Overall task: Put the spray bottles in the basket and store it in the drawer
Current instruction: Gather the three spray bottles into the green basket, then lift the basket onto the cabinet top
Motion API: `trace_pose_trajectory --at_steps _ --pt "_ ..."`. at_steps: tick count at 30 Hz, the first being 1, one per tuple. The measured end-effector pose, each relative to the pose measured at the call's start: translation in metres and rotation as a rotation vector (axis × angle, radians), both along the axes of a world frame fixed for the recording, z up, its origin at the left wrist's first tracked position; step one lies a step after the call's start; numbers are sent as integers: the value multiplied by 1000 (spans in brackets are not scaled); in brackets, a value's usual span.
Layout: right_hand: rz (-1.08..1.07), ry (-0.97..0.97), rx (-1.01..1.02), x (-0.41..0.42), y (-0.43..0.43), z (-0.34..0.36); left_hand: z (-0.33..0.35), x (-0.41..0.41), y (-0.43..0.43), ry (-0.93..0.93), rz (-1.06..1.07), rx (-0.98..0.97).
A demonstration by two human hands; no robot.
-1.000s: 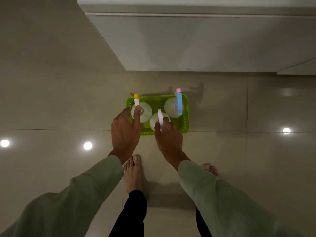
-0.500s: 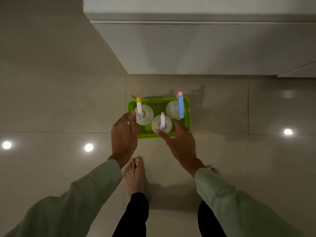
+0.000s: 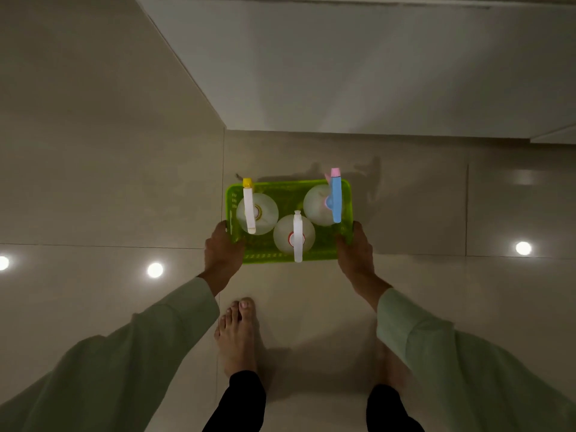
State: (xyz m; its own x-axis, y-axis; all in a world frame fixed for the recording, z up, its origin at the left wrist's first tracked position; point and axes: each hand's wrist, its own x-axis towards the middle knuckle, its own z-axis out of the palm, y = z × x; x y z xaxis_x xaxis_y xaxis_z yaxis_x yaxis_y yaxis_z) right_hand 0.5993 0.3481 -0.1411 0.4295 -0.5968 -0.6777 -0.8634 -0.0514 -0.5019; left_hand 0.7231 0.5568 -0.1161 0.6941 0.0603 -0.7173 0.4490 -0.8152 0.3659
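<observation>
A bright green plastic basket point(image 3: 263, 252) sits on the tiled floor in front of my feet. Three clear spray bottles stand upright in it: one with a white trigger and yellow nozzle point(image 3: 248, 205) at the left, one with an all-white trigger point(image 3: 297, 236) at the front middle, one with a blue trigger and pink nozzle point(image 3: 336, 196) at the right. My left hand point(image 3: 222, 252) grips the basket's left end and my right hand point(image 3: 353, 252) grips its right end. The fingers wrap the rim.
A white cabinet front point(image 3: 358, 73) rises just beyond the basket, its corner edge running to the upper left. A second panel edge point(image 3: 554, 135) shows at the far right. My bare feet point(image 3: 238, 335) stand behind the basket. Ceiling lights reflect in the glossy tiles point(image 3: 155, 270).
Both hands left the bottle tops and moved outward to the basket's two ends, where they now grip it. The bottles stay upright in the basket.
</observation>
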Motion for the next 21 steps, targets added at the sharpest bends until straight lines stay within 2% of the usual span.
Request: trace_pose_trajectory --at_steps 5,8,11,21 --pt "29 42 -109 -1 -9 6 8 -2 -1 -159 -131 33" --pt "24 37 -115 -7 -13 38 40 -8 -3 -216 -146 -16" --pt "31 -27 -139 -16 -19 92 93 -13 -6 -265 -154 -95" --pt "76 -270 -238 -30 -78 304 308 -11 -39 -264 -114 -263"
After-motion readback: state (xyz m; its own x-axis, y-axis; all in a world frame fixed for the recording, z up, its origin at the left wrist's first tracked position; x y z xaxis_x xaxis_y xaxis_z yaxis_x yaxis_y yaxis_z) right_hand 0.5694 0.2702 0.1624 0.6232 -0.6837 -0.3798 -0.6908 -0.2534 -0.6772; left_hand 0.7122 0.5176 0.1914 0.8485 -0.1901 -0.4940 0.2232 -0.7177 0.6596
